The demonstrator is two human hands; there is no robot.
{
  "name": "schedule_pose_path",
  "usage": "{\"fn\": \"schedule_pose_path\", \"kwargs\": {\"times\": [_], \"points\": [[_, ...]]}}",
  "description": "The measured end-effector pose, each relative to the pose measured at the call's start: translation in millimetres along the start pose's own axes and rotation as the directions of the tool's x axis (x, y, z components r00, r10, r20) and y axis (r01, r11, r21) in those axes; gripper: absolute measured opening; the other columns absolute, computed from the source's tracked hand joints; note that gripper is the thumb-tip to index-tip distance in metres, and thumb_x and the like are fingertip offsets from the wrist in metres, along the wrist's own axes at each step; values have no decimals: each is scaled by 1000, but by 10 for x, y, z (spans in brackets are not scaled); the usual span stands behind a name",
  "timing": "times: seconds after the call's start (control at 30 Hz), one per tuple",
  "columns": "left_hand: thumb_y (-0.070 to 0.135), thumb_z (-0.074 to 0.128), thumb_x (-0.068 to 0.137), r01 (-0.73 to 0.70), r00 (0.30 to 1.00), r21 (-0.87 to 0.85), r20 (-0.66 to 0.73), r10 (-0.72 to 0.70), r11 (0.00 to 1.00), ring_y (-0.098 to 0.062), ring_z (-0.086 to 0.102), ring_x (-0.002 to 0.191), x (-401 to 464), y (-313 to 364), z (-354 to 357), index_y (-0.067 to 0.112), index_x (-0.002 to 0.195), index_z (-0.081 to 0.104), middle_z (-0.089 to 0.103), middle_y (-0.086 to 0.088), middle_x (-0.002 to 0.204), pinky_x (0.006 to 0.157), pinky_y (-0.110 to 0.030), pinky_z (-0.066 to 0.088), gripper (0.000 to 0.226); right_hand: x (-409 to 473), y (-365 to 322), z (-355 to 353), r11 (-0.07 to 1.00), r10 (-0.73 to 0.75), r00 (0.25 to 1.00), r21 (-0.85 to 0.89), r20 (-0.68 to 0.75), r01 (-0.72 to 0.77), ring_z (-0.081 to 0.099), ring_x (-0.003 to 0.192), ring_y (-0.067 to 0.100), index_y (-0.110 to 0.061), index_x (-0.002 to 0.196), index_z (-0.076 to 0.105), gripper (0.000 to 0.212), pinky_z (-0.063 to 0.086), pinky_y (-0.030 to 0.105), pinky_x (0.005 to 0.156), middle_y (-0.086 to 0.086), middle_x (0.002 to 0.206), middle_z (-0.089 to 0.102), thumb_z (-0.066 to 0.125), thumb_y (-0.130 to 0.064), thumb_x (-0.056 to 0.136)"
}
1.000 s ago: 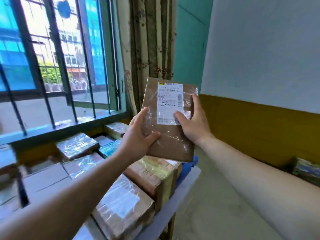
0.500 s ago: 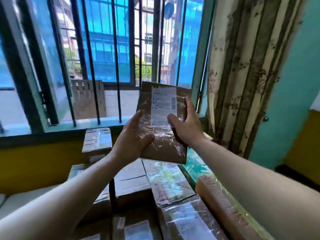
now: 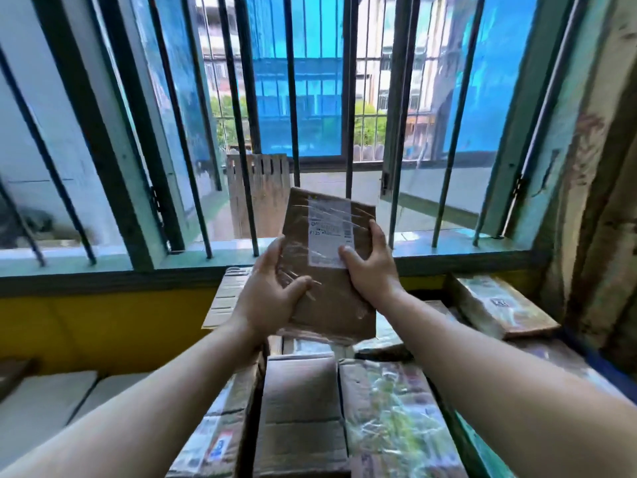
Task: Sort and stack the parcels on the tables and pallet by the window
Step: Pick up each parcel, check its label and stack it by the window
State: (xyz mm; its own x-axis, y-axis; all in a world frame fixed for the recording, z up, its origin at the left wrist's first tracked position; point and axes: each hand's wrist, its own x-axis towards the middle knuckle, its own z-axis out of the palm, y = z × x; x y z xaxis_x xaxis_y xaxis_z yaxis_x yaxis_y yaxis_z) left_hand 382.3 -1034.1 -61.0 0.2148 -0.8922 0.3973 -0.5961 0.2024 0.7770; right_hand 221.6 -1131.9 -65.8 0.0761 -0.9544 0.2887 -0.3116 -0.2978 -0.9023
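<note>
Two hands hold one flat brown parcel (image 3: 331, 270) upright in front of the barred window (image 3: 310, 115), and the head view, the only one, suggests why: its white shipping label (image 3: 329, 232) faces the camera, so the pose looks like one for reading the address or code before choosing a pile. The left hand (image 3: 272, 298) grips the parcel's lower left edge, thumb curled across the front and fingers hidden behind. The right hand (image 3: 370, 267) pinches the right edge, its thumb lying on the label's lower corner. Taking opposite edges probably keeps the thin, tape-wrapped packet from bending or sliding.

The parcel hangs in the air, touching nothing but the hands, above the boxes packed under the window sill (image 3: 103, 270). Directly below lie a plain cardboard box (image 3: 300, 408) and, just beside it on the right, a box in glossy film (image 3: 389, 419); they sit edge to edge, apparently to make a level bed for more. A taped flat box (image 3: 496, 305) rests further right near the curtain (image 3: 596, 201), and pale boxes (image 3: 51, 398) lie lower at the left. Sorting seems underway, with this packet not yet assigned a place; which surface is table and which is pallet cannot be told.
</note>
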Motion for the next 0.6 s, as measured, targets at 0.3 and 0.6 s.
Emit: {"fn": "schedule_pose_path", "kwargs": {"times": [0.3, 0.6], "points": [[28, 68, 87, -39, 997, 177, 71, 27, 983, -8, 40, 111, 171, 101, 222, 28, 147, 30, 41, -1, 136, 97, -22, 35, 70, 171, 325, -88, 994, 90, 995, 64, 53, -94, 54, 120, 25, -32, 152, 26, 80, 47, 48, 103, 6, 142, 48, 60, -54, 82], [34, 69, 85, 0, 995, 217, 95, -21, 976, -19, 36, 133, 174, -105, 223, 24, 148, 28, 32, -3, 149, 112, -35, 31, 75, 148, 408, -18, 997, 56, 997, 43, 59, -58, 48, 126, 25, -33, 153, 22, 73, 44, 45, 105, 7, 146, 40, 62, -44, 92]]}}
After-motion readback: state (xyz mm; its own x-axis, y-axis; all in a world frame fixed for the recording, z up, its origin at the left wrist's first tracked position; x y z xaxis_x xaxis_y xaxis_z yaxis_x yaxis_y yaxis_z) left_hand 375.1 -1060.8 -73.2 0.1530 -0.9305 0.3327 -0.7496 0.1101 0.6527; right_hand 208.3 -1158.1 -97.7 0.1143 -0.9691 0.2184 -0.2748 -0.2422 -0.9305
